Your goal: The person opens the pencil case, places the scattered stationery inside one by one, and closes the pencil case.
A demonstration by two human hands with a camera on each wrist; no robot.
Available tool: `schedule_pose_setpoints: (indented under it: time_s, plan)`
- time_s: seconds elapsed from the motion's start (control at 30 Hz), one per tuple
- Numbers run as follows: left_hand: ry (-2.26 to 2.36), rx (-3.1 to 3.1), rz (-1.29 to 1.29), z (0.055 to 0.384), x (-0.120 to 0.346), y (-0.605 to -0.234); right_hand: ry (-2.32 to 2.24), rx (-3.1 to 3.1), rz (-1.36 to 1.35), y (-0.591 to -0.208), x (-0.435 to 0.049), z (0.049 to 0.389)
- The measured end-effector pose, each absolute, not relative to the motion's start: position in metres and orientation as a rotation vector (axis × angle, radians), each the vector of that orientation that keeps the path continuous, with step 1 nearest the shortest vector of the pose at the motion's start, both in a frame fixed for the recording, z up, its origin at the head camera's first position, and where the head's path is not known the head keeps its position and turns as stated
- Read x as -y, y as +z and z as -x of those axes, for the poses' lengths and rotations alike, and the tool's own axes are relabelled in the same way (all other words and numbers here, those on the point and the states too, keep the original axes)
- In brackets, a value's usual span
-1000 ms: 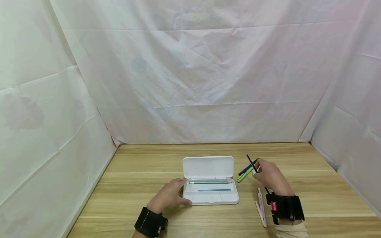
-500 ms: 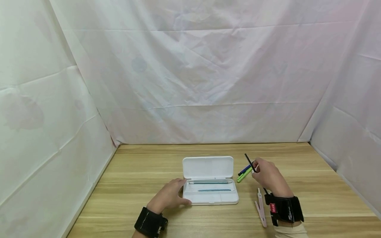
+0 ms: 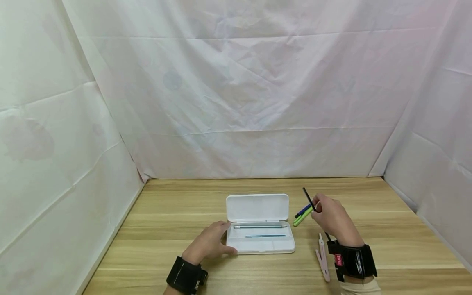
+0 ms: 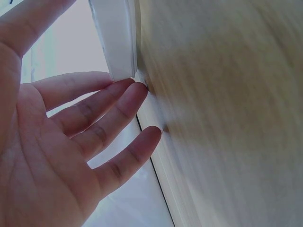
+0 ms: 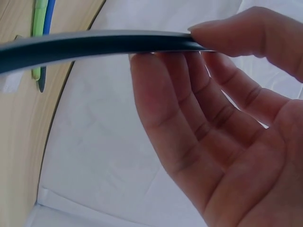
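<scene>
The right hand (image 3: 334,218), pinching a dark strip (image 3: 309,199), had edged slightly nearer the left hand (image 3: 209,242); the strip remained outside the open white case (image 3: 258,208) between the hands, touched by the left's extended fingers.

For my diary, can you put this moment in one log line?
left hand: touches open white case; right hand: pinches dark strip; green pen: on table

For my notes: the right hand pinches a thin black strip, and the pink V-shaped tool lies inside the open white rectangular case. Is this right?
Not quite: the head view shows the pink tool lying outside the white case, on the wood-grain table.
</scene>
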State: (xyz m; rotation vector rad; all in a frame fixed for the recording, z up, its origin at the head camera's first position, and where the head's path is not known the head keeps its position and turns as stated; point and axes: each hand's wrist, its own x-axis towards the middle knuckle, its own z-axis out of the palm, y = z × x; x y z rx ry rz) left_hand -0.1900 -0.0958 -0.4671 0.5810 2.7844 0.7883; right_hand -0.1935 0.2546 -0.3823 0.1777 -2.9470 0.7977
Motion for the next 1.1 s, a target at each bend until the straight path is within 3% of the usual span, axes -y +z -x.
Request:
schedule_pose_setpoints:
  time_s: [1.1]
  plan:
    - [0.774, -2.793, -0.619, 0.186, 0.096, -0.464, 0.656, 2.904, -0.353, -0.379, -0.213, 0.189]
